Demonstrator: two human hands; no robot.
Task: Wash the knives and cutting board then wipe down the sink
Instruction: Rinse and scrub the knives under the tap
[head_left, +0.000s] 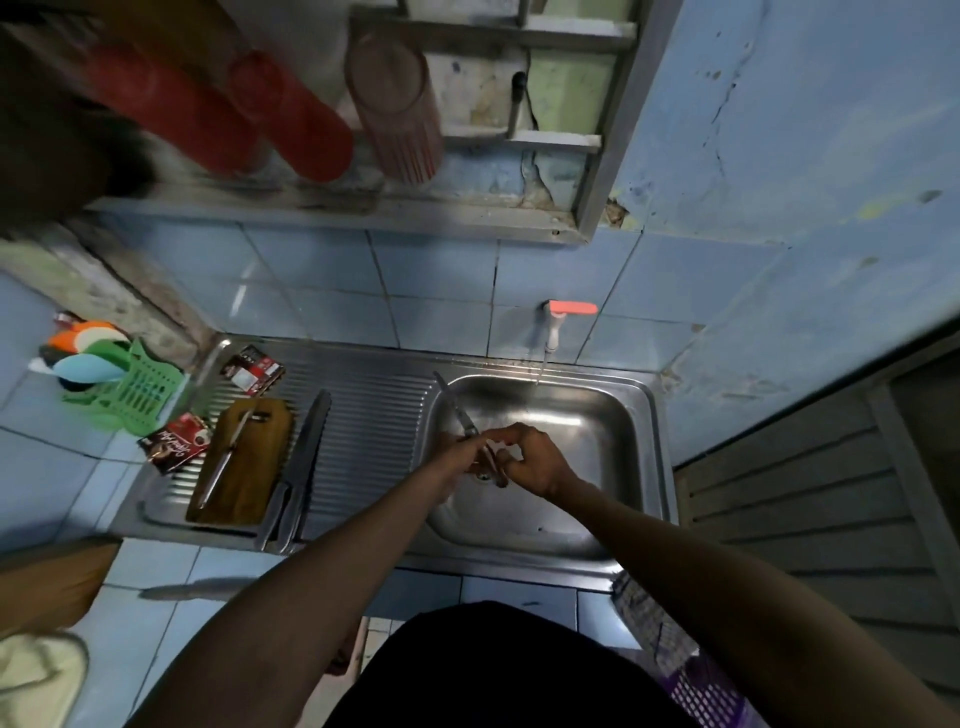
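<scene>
Over the steel sink basin (582, 431), my left hand (460, 452) grips a knife (457, 408) by its handle, the blade pointing up and away to the left. My right hand (535, 460) pinches the same knife near the handle end. A thin stream of water falls from the wall tap (558, 319) into the back of the basin. On the ribbed drainboard (374, 431) lies a brown wooden cutting board (244, 462) with a small knife (223, 457) on top. A large serrated knife (306, 452) lies beside the board, with another knife's handle (275, 514) next to it.
Two coffee sachets (179, 441) (253, 368) lie by the board. A green basket (130, 389) with coloured utensils stands on the tiled counter at left. Red and pink containers (306, 124) sit on the shelf above. A purple basket (706, 691) is at lower right.
</scene>
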